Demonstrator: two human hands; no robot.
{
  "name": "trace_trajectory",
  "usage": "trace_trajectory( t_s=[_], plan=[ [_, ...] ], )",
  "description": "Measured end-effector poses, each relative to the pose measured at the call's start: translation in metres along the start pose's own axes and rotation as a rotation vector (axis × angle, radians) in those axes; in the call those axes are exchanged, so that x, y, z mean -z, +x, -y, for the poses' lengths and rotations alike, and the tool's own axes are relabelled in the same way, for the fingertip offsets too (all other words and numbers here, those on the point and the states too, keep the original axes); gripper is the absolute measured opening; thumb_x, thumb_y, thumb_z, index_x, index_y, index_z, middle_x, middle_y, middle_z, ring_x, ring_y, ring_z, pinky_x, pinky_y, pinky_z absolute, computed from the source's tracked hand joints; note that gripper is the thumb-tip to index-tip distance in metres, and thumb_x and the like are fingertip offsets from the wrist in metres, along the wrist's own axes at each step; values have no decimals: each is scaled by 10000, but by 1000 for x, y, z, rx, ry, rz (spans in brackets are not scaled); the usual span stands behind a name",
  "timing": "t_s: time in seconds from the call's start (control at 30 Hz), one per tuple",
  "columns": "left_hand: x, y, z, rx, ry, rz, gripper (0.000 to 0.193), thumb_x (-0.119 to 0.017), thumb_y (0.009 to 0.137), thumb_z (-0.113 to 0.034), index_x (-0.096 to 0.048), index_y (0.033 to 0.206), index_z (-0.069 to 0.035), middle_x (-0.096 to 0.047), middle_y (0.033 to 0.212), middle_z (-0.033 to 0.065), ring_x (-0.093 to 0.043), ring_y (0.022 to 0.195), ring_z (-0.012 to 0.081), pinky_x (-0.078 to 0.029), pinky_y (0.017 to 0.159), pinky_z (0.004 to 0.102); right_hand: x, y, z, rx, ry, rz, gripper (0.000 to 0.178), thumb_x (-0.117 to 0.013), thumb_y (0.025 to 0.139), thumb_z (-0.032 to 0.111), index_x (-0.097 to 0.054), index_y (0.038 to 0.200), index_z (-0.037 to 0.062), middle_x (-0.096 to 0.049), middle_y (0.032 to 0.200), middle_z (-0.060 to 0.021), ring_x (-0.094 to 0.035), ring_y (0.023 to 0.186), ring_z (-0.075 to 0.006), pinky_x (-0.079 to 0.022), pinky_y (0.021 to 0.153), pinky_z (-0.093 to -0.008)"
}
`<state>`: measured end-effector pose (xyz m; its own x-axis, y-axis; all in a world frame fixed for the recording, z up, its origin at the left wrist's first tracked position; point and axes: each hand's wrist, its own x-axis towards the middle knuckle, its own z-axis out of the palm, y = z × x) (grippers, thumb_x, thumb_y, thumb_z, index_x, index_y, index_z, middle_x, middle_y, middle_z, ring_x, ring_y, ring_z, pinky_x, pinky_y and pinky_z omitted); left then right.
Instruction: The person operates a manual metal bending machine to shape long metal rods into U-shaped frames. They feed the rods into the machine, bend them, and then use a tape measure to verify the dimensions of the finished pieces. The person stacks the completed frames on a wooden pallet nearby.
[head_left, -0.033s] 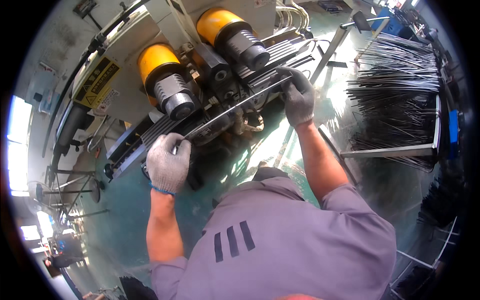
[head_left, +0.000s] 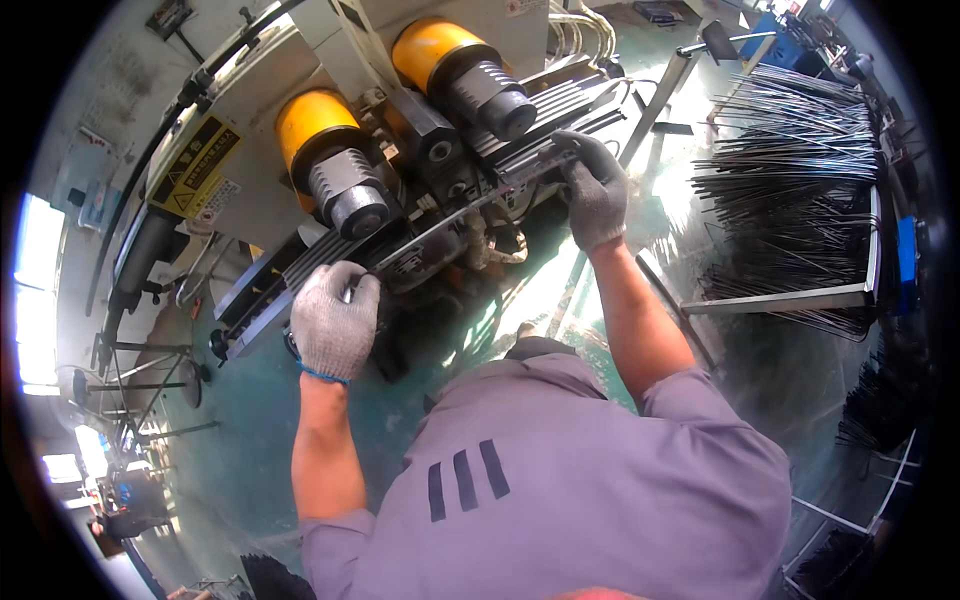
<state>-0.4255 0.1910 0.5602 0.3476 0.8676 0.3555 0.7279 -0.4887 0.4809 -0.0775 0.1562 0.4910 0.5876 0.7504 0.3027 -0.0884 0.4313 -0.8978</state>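
A thin metal rod [head_left: 432, 233] runs slantwise in front of the machine, lower at its left end. My left hand [head_left: 335, 318], in a pale knitted glove, is closed at that lower end, with its fingers curled and partly hidden. Up at the other end, my right hand [head_left: 598, 190] in a darker grey glove pinches the rod between thumb and fingers. Just beyond the rod is the machine's ridged metal bed [head_left: 335, 262], below two yellow cylinders [head_left: 318, 122] with dark ribbed ends. Part of the rod near my right hand blends into the dark machine parts.
To the right a metal rack [head_left: 780, 302] carries a large pile of thin dark rods [head_left: 800, 150]. A yellow warning label [head_left: 200, 165] is on the machine's left side. Wheeled stands [head_left: 185, 380] stand at the far left. Pale hoses [head_left: 510, 250] hang beneath the machine's middle.
The rod's right part looks darker and less distinct against the machine. Both hands have barely moved and keep their grip.
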Motion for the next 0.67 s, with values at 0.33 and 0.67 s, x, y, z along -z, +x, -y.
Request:
trace_trajectory(
  t_s=[0.33,0.67],
  plan=[
    [5,16,-5,4,138,-13,181,-779,897,-191,-776,940,-15,-724,902,193,-716,865,399,-568,812,455,-4,11,-19,-97,38,-81,298,-715,1064,107,-756,1314,-50,-813,1072,-102,-772,888,-155,-631,807,-300],
    [-7,17,-5,6,195,-52,122,-822,888,-199,-771,894,-89,-724,890,156,-723,867,393,-581,780,488,-1,22,-50,-105,50,-103,256,-752,1070,130,-787,1277,-17,-825,1117,-129,-781,895,-175,-653,838,-317]
  ],
)
